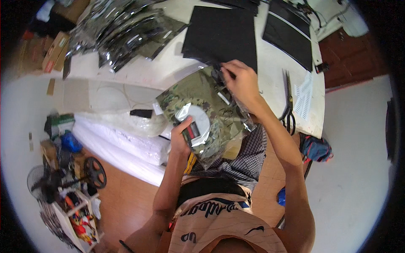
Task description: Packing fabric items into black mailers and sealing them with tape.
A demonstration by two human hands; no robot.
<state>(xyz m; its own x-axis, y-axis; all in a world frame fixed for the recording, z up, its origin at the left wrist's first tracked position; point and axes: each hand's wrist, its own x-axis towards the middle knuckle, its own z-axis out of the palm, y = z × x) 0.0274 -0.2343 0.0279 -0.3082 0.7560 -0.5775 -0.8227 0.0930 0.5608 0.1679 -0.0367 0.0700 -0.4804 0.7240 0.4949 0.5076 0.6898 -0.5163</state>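
At the near edge of the white worktop (271, 67), a flat camouflage-patterned packet in clear, glossy plastic (219, 113) is held tilted between two hands. The left hand (180, 141) grips its lower left side, thumb across the front; the right hand (244, 82) has its fingers pinched together at the upper corner. The slick film could slip from the left hand — a hard tug at the corner might cause that, or a tear. Long black-handled scissors (290, 103) lie near the right forearm — an outward swing could knock them.
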